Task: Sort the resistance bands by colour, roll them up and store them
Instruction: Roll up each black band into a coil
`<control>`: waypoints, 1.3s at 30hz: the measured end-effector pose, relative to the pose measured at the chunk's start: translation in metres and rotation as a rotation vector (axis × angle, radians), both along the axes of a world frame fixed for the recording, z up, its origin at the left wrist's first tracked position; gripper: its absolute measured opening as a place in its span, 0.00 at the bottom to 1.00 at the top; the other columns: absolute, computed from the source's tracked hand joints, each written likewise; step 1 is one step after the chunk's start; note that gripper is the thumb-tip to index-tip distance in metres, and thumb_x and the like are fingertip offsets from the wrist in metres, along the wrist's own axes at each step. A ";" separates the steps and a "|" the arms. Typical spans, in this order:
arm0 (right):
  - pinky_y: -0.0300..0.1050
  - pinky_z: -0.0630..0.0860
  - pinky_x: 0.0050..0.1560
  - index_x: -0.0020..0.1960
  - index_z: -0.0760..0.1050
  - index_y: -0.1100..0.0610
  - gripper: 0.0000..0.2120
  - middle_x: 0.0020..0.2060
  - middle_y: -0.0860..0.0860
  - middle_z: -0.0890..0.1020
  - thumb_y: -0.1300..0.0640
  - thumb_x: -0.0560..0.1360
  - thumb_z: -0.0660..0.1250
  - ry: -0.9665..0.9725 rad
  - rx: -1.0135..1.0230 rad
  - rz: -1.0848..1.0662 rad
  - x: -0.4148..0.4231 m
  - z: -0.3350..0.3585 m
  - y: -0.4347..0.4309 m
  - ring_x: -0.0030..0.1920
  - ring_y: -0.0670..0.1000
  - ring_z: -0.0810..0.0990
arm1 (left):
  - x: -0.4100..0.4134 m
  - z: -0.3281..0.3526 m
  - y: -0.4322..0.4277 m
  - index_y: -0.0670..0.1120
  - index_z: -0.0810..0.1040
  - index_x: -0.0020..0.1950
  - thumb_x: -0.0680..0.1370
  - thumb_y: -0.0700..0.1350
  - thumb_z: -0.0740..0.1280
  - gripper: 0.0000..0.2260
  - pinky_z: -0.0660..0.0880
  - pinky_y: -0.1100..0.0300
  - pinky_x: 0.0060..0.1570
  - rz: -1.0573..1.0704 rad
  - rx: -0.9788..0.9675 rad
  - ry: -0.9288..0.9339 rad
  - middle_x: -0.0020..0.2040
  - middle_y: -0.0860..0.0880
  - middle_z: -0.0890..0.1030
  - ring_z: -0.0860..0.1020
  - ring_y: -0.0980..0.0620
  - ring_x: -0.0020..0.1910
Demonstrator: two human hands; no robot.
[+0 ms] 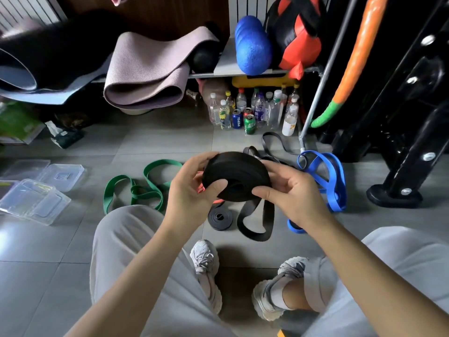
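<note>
A black band roll (pixel 237 176) is held above the floor (pixel 145 142), just beyond the knees, between both hands. Its flat spiral face is tilted up toward the camera, and its widest span is laid left to right. A loose tail (pixel 255 224) is hung down from the lower edge in a loop. The roll is grasped by the left hand (pixel 192 188), thumb pressed on the near face and fingers curled behind the rim, and likewise by the right hand (pixel 289 190) at the right edge. A green band (pixel 143 188) and a blue band (pixel 328 176) are spread on the floor on either side.
</note>
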State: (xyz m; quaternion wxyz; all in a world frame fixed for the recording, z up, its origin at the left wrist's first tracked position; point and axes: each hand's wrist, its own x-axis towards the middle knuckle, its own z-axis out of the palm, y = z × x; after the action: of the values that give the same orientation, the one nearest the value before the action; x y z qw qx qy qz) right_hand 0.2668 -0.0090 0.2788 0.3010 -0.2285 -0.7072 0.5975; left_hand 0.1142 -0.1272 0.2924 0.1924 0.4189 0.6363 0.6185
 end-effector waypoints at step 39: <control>0.47 0.76 0.48 0.58 0.69 0.54 0.12 0.50 0.57 0.79 0.54 0.76 0.66 -0.088 -1.043 -0.267 -0.047 -0.121 -0.019 0.47 0.54 0.81 | -0.052 0.053 -0.023 0.50 0.74 0.61 0.71 0.43 0.72 0.19 0.65 0.68 0.47 0.197 -0.380 0.654 0.51 0.56 0.74 0.70 0.58 0.48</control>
State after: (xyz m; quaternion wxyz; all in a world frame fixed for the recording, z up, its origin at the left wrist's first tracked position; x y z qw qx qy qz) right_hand 0.2203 -0.0279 0.1575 0.1911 -0.4602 -0.2937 0.8158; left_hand 0.0626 -0.1502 0.3455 -0.0069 0.4879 0.8044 0.3389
